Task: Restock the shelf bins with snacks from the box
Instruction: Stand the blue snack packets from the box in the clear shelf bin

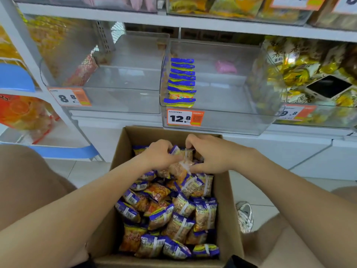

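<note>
Inside the box (229, 209), snack packets (179, 169) are being gripped by the left hand (157, 156) and right hand (209, 154), fingers curled. Perhaps several are being held together.

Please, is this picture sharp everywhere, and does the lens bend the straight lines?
Head view: the left hand and right hand, gripping snack packets in the box, are faintly blurred; the shelf edge slants and bows slightly, wide-angle distortion; the clear bin shows glare; the 12.8 price tag reads sharp.
</note>
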Demonstrator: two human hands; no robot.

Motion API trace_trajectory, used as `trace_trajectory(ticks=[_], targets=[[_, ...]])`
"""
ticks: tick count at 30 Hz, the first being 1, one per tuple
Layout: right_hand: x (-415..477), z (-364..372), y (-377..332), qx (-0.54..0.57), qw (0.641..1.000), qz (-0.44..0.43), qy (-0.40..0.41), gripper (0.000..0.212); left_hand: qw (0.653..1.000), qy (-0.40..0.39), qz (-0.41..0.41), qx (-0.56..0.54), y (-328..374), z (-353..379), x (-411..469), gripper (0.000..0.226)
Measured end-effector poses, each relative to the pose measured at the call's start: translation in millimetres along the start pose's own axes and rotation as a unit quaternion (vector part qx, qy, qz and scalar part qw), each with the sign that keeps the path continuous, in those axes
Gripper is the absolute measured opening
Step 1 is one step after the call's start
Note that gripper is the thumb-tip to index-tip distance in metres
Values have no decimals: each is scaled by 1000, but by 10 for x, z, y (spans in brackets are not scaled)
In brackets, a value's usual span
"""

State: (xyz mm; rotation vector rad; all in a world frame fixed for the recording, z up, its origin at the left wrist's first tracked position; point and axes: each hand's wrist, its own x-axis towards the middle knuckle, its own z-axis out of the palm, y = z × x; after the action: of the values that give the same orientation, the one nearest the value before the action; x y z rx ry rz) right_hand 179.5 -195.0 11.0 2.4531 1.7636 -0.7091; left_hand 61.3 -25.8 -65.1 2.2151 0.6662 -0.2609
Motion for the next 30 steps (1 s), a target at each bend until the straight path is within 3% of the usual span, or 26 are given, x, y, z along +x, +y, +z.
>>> trace_trajectory(ticks=[2,4,6,9,12,15,17,20,30], targets=[[-95,-48,-10,53,998,-30,17,85,993,-1,-27,-114,174,-145,-183,50],[-185,-74,-28,105,992,-54,50,94,970,-8,-69,-234,309,-291,-388,43],[-281,-145,-53,159,979,-74,101,82,937,-23,-86,-338,400,-439,-566,45],[-399,-322,-99,250,943,-97,198,44,906,-18,-75,-415,531,-632,-746,47],[-432,-489,-105,332,901,-58,274,23,930,22,-50,-363,680,-742,-856,46],[-432,-585,-101,403,872,-9,278,12,953,109,51,-278,785,-798,-957,30],[-415,-590,-113,478,837,12,267,15,955,106,115,-253,812,-825,-982,19],[-379,-574,-120,592,766,42,248,20,958,123,147,-212,816,-836,-923,29],[-290,-804,3,577,755,58,306,15,943,167,186,-221,1055,-916,-711,27]])
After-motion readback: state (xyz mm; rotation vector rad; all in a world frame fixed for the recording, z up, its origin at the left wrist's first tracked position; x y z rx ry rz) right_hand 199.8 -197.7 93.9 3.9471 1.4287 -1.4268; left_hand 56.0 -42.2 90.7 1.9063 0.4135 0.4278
